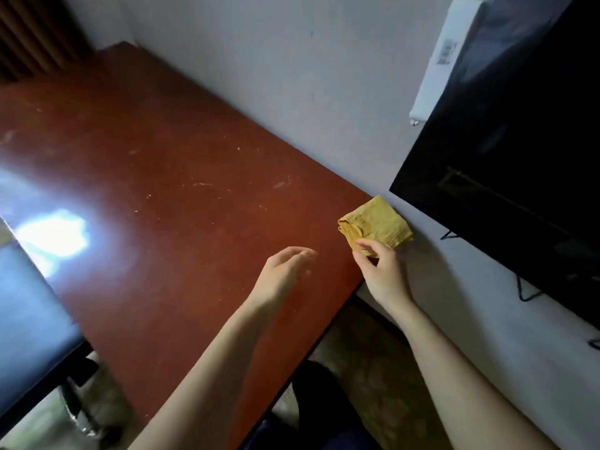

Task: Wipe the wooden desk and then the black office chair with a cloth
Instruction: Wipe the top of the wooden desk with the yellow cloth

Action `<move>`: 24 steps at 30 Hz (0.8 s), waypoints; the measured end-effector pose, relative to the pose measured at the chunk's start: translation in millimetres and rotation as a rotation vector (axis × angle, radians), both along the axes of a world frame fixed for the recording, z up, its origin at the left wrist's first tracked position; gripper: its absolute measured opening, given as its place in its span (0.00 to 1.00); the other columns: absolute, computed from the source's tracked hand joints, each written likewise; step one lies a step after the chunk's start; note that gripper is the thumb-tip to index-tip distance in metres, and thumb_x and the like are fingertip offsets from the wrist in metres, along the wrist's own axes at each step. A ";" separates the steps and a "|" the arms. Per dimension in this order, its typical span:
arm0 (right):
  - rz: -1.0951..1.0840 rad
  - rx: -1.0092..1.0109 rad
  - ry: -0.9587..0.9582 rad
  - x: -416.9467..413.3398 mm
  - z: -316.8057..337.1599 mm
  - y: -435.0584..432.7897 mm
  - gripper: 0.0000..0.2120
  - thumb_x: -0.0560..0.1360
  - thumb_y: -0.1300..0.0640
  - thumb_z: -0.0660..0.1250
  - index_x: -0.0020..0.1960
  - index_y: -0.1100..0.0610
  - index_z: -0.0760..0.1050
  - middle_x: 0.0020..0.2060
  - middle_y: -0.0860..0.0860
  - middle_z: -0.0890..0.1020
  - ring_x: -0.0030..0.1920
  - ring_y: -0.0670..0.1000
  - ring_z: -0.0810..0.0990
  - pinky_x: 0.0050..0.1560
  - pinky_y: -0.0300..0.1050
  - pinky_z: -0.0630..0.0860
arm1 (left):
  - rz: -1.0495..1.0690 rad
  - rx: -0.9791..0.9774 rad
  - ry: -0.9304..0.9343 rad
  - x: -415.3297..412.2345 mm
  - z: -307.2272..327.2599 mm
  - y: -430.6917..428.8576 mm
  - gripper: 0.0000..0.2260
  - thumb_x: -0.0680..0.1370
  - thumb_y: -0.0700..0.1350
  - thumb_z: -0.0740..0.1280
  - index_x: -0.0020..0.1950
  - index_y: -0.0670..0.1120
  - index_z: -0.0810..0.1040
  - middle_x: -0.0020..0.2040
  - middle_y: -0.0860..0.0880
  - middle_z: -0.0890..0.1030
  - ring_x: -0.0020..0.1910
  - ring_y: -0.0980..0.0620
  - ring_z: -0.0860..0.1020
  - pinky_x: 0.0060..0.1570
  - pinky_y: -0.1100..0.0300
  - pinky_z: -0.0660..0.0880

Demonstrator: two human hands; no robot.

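The reddish-brown wooden desk (168, 196) fills the middle of the view, its top marked with pale scuffs and crumbs. A folded yellow cloth (378, 222) lies at the desk's right corner against the wall. My right hand (380, 271) pinches the cloth's near edge between thumb and fingers. My left hand (285, 274) hovers over the desk just left of it, fingers loosely curled and holding nothing. The black office chair (29, 319) shows at the left edge, its seat catching a bluish glare.
A large black television (519, 141) hangs on the wall at the right, with cables below it. A white box (444, 56) is fixed to the wall above. The chair's base (78, 414) stands on the floor at lower left. A bright reflection covers the desk's left part.
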State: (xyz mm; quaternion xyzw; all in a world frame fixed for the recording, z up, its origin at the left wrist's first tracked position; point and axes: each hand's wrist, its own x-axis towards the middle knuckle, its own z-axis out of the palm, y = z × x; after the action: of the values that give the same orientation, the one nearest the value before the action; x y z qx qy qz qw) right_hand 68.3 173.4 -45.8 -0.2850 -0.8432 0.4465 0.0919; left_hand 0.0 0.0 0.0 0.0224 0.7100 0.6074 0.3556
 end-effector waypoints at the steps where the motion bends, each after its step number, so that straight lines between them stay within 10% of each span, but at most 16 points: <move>1: 0.020 0.116 -0.065 -7.6 -5.9 6.5 0.12 0.77 0.55 0.65 0.60 0.54 0.76 0.56 0.50 0.77 0.57 0.49 0.73 0.52 0.38 0.70 | 0.012 -0.005 -0.009 -7.4 -5.4 11.8 0.10 0.80 0.42 0.60 0.55 0.43 0.79 0.54 0.46 0.81 0.51 0.49 0.78 0.50 0.59 0.73; 6: 0.184 0.394 -0.282 -44.8 -43.7 34.3 0.21 0.77 0.54 0.64 0.70 0.55 0.68 0.67 0.53 0.70 0.67 0.54 0.65 0.66 0.49 0.65 | 0.140 -0.015 -0.110 -31.8 -30.4 63.5 0.09 0.80 0.39 0.59 0.50 0.44 0.79 0.51 0.46 0.80 0.48 0.50 0.77 0.52 0.58 0.74; 12: 0.183 0.604 -0.325 -60.9 -67.0 45.8 0.21 0.77 0.51 0.64 0.67 0.56 0.70 0.65 0.55 0.73 0.64 0.56 0.67 0.62 0.51 0.64 | 0.163 -0.073 -0.095 -48.7 -45.1 83.7 0.09 0.79 0.40 0.59 0.47 0.48 0.79 0.47 0.50 0.80 0.41 0.56 0.76 0.27 0.76 0.67; 24: 0.334 0.695 -0.235 -51.8 -64.7 32.6 0.09 0.76 0.62 0.65 0.55 0.60 0.77 0.51 0.56 0.80 0.52 0.58 0.76 0.48 0.52 0.74 | 0.164 -0.170 -0.171 -21.9 -69.9 47.3 0.08 0.79 0.42 0.61 0.49 0.48 0.79 0.51 0.47 0.81 0.42 0.53 0.76 0.38 0.65 0.71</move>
State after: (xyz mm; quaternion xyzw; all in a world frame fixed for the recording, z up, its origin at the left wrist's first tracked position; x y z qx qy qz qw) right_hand 16.6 206.0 -110.5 -0.1449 -0.9835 0.1078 0.0119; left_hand -21.9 47.3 -69.9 -0.1174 0.7255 0.5718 0.3646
